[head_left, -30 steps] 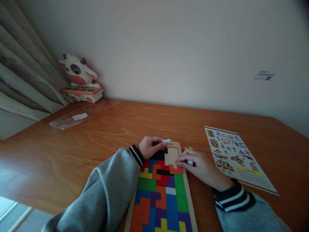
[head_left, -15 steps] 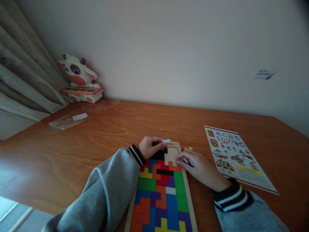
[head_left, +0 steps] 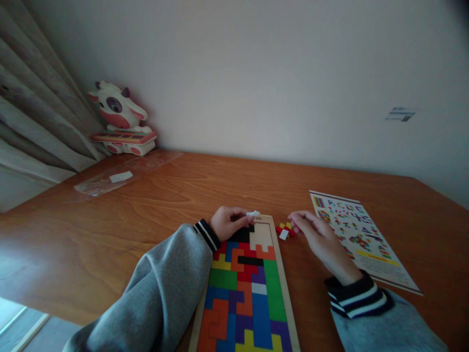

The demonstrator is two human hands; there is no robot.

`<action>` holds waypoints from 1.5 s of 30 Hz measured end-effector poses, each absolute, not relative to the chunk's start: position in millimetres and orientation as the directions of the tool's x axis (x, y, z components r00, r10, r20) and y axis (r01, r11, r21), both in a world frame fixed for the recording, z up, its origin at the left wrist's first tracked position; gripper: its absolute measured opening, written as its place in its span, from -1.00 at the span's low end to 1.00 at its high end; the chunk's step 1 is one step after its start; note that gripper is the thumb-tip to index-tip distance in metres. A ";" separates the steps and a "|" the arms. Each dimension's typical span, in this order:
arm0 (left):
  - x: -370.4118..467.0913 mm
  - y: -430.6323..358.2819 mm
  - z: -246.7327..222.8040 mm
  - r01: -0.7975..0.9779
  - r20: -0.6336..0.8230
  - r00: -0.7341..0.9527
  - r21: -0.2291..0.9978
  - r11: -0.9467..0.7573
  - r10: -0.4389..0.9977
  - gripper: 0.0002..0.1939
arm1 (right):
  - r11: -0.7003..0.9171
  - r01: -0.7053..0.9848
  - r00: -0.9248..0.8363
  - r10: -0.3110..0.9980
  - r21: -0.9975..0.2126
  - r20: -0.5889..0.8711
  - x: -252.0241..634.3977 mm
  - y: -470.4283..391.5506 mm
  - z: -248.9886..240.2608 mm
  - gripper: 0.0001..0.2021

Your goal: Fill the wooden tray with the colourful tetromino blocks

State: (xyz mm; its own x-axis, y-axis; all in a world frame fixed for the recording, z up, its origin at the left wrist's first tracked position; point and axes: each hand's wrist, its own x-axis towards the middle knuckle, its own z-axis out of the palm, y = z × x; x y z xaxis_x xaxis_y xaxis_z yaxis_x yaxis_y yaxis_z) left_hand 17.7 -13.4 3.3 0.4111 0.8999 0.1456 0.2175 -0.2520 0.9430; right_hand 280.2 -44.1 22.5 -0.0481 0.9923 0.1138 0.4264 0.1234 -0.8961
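A wooden tray puzzle [head_left: 287,293] lies in front of me, mostly filled with coloured blocks. Bare wood shows at its far right, beside a black piece [head_left: 240,235] and above an orange piece [head_left: 266,253]. My left hand [head_left: 229,223] rests over the far left corner, pinching a small white puzzle piece [head_left: 253,213] between thumb and fingers. To the right of the tray, my right hand [head_left: 317,238] hovers with its fingers stretched and nothing visible in them. Close to its fingertips are loose puzzle pieces: red and yellow ones [head_left: 288,226] and a white one [head_left: 284,235].
A printed pattern sheet [head_left: 381,249] lies on the wooden table [head_left: 205,176] at the right, partly behind my right hand. Clear plastic wrapping [head_left: 97,187] spreads at the back left, before a toy cow with a keyboard [head_left: 122,120]. A curtain [head_left: 32,107] hangs at the left.
My right hand has moved away from the tray, to the right and slightly up, uncovering the loose red, yellow and white pieces. The left hand stays in place with its white piece.
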 end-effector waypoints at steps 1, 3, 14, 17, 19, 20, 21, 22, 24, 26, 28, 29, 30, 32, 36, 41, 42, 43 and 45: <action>17.6 -13.4 3.2 0.221 0.144 0.409 0.942 -0.251 0.901 -0.59 | 0.103 0.397 0.009 0.993 -0.912 0.117 285.2 -40.6 19.8 -0.58; 17.2 -13.1 2.5 0.228 0.140 0.407 0.941 -0.249 0.903 -0.60 | 0.094 0.424 0.042 0.992 -0.901 0.123 293.4 -35.7 15.2 -0.58; 17.0 -10.9 -2.2 0.198 0.150 0.425 0.947 -0.254 0.893 -0.61 | 0.303 0.696 -0.294 0.947 -0.650 0.127 293.1 -38.6 13.5 -0.61; 17.3 -11.6 -0.9 0.196 0.143 0.423 0.950 -0.245 0.895 -0.60 | 0.263 0.683 -0.257 0.960 -0.681 0.114 294.3 -37.3 13.0 -0.62; 17.2 -11.8 0.1 0.199 0.141 0.420 0.949 -0.243 0.896 -0.60 | 0.213 0.659 -0.210 0.973 -0.721 0.096 296.8 -35.9 11.3 -0.61; 17.1 -11.9 0.5 0.202 0.141 0.417 0.949 -0.243 0.898 -0.60 | 0.187 0.644 -0.175 0.980 -0.742 0.096 298.4 -35.1 10.1 -0.61; 17.0 -12.0 0.8 0.207 0.140 0.416 0.948 -0.244 0.899 -0.59 | 0.165 0.632 -0.131 0.986 -0.758 0.105 300.2 -34.2 8.7 -0.61; 16.8 -12.1 1.1 0.212 0.139 0.416 0.946 -0.245 0.899 -0.59 | 0.148 0.628 -0.081 0.989 -0.764 0.126 301.9 -33.3 7.3 -0.62; 16.7 -12.1 1.4 0.223 0.138 0.417 0.943 -0.248 0.899 -0.58 | 0.134 0.652 -0.006 0.985 -0.746 0.171 304.5 -31.9 5.1 -0.62; 16.7 -12.2 1.5 0.228 0.138 0.415 0.941 -0.250 0.899 -0.58 | 0.141 0.701 -0.008 0.982 -0.699 0.190 305.0 -31.7 4.3 -0.63; 16.8 -12.2 1.5 0.224 0.139 0.416 0.942 -0.249 0.899 -0.58 | 0.179 0.748 -0.063 0.978 -0.640 0.201 303.6 -32.9 5.0 -0.61; 16.9 -12.3 1.6 0.218 0.139 0.419 0.944 -0.248 0.897 -0.58 | 0.202 0.764 -0.090 0.974 -0.613 0.209 302.5 -33.7 5.6 -0.59; 17.0 -12.3 1.6 0.212 0.139 0.421 0.946 -0.246 0.896 -0.58 | 0.221 0.775 -0.111 0.970 -0.592 0.217 301.4 -34.6 6.2 -0.57; 16.9 -12.4 1.6 0.204 0.140 0.424 0.948 -0.245 0.895 -0.58 | 0.238 0.785 -0.134 0.967 -0.572 0.219 299.9 -35.9 6.9 -0.55; 16.3 -11.9 0.9 0.224 0.143 0.420 0.941 -0.255 0.896 -0.59 | 0.240 0.752 -0.154 0.970 -0.614 0.190 300.2 -35.9 6.3 -0.57; 16.0 -11.2 0.0 0.245 0.140 0.421 0.934 -0.261 0.896 -0.59 | 0.202 0.688 -0.157 0.979 -0.697 0.129 300.7 -35.7 5.6 -0.60; 16.1 -11.2 0.0 0.242 0.141 0.420 0.935 -0.260 0.896 -0.59 | 0.191 0.676 -0.155 0.981 -0.712 0.116 300.7 -35.6 5.2 -0.61; 16.3 -11.3 0.1 0.239 0.142 0.419 0.936 -0.260 0.897 -0.59 | 0.183 0.661 -0.151 0.982 -0.728 0.110 300.7 -35.5 4.6 -0.60; 16.4 -11.6 0.4 0.234 0.144 0.416 0.937 -0.259 0.898 -0.60 | 0.170 0.630 -0.132 0.985 -0.758 0.111 301.0 -34.6 2.4 -0.58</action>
